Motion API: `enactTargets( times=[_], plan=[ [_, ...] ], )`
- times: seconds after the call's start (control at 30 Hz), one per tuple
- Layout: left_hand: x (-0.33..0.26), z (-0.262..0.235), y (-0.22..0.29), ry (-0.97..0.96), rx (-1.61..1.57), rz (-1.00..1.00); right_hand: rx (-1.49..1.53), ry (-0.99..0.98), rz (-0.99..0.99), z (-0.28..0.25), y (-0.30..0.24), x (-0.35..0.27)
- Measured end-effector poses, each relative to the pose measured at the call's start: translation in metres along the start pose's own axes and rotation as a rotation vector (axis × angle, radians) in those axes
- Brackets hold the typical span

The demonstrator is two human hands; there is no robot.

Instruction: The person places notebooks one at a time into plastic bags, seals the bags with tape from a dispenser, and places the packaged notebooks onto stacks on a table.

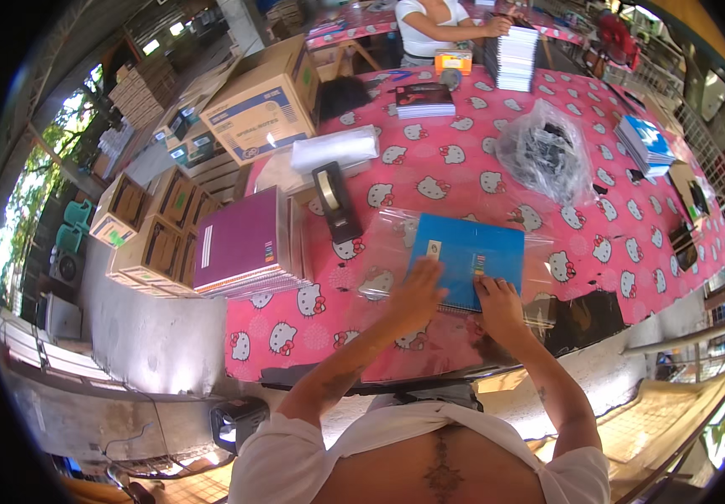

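A blue spiral notebook (455, 239) lies in front of me on the pink tablecloth. Clear plastic film (392, 252) surrounds it and spreads out past both of its sides, like a bag or sleeve. My left hand (417, 292) rests with outstretched fingers on the notebook's lower left corner and the film. At the lower right edge, the bent fingers of my right hand (499, 309) press on the notebook; the thumb is partly hidden. Left of the notebook stand a black tape dispenser (337, 202) and a stack of purple notebooks (240, 239).
A pack of clear plastic sleeves (334, 149) lies beyond the dispenser. Crumpled clear plastic (547, 155) sits further right, near blue-and-white books (645, 144). Cardboard boxes (266, 101) stand at the left. Across the table, a co-worker (434, 25) touches a tall notebook stack (515, 59).
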State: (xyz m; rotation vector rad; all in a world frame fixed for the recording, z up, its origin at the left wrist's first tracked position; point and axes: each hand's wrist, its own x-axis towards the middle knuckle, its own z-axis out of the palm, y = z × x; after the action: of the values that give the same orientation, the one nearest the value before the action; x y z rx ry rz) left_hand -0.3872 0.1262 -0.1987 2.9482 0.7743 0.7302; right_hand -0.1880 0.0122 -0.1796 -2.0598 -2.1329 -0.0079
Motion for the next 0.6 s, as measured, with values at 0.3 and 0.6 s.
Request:
enactTargets(
  times=[0.3, 0.6],
  plan=[
    [0.001, -0.04, -0.206, 0.63, -0.564, -1.09, 0.043, 0.024, -0.1, -0.005, -0.003, 0.009],
    [-0.028, 0.012, -0.174, 0.921, -1.537, -1.271, 0.046, 0.052, -0.123, 0.0, 0.01, 0.004]
  ],
)
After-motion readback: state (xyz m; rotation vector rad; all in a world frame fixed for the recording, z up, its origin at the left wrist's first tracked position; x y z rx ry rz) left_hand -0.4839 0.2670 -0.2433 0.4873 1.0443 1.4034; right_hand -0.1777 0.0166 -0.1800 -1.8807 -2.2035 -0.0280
